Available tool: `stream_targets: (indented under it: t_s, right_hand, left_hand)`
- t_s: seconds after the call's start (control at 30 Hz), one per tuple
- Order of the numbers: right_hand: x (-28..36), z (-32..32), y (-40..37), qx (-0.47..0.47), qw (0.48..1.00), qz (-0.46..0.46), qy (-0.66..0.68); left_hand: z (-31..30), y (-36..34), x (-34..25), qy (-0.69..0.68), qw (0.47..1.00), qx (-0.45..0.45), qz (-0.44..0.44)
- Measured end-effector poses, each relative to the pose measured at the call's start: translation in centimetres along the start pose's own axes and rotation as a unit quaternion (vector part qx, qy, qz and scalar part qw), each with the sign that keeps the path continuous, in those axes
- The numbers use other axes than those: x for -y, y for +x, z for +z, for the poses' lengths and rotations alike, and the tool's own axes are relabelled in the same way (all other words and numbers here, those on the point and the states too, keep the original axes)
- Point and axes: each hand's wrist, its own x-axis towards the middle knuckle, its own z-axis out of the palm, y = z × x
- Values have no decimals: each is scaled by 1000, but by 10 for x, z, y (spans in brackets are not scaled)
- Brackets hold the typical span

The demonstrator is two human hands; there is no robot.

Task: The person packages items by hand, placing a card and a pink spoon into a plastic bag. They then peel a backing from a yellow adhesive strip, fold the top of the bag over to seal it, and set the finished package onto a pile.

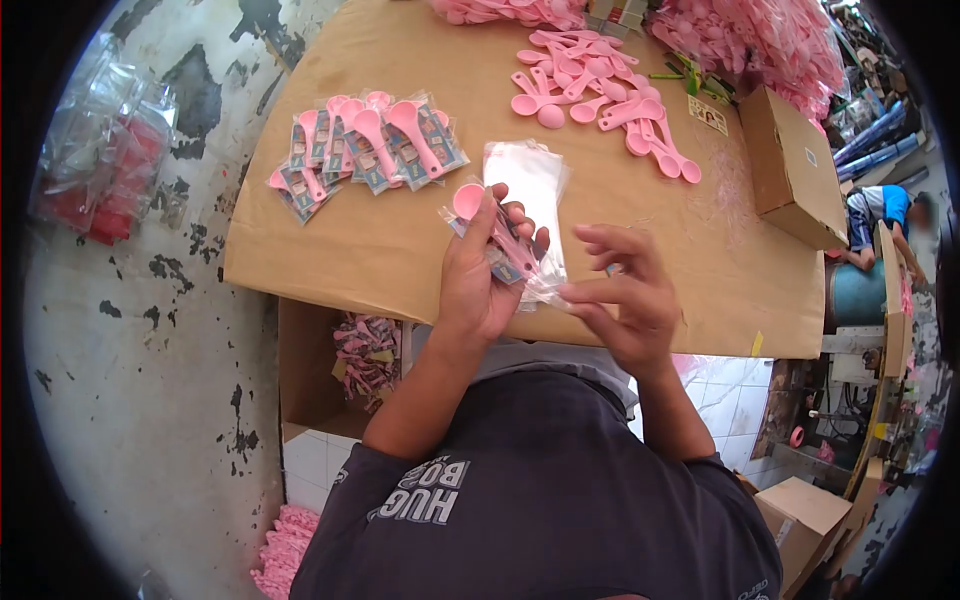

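Note:
Near the table's front edge, my left hand point(480, 265) holds a pink spoon point(468, 201) with a printed card in a clear bag, the spoon's bowl pointing up and left. My right hand point(630, 295) pinches the clear open end of that bag point(545, 288) between thumb and forefinger, its other fingers raised. Just behind the hands lies a stack of clear bags point(525, 180). Several bagged spoons with cards point(375, 145) are grouped at the left of the table. Loose pink spoons point(590, 85) are heaped farther back.
An open cardboard box point(790, 170) stands at the table's right edge. Pink bundles point(750, 40) are piled at the back. Below the table, a box holds packed spoons point(368, 355). Plastic bags point(105, 150) hang at left. Another person point(885, 215) is at far right.

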Motion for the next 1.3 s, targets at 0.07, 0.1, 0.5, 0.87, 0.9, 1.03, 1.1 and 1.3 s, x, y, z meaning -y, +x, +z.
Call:
stream_targets:
  t_s: [0.07,0.1,0.5,0.87,0.9,1.03,1.1,1.3]
  right_hand:
    - [-5,-7,-2,-21,998,2,63]
    - [-8,-10,2,-44,998,19,30]
    - [-1,8,23,82,984,-33,-154]
    - [0,-14,9,37,959,276,61]
    - [1,-13,8,56,954,289,50]
    - [-7,-8,-5,-2,947,306,97]
    - [-11,-8,-6,-106,964,241,38]
    - [-5,-6,14,-113,962,4,-248]
  left_hand:
    - [-3,-1,-9,16,1000,-18,4]
    - [0,-1,-12,35,999,-33,0]
    - [22,-19,-3,30,984,48,-167]
    - [43,-21,-8,463,878,105,-60]
    - [42,-21,-4,465,880,86,-45]
    - [35,-22,7,439,897,43,-38]
    - [41,-27,7,491,871,24,-5]
    - [48,-38,5,526,850,39,1]
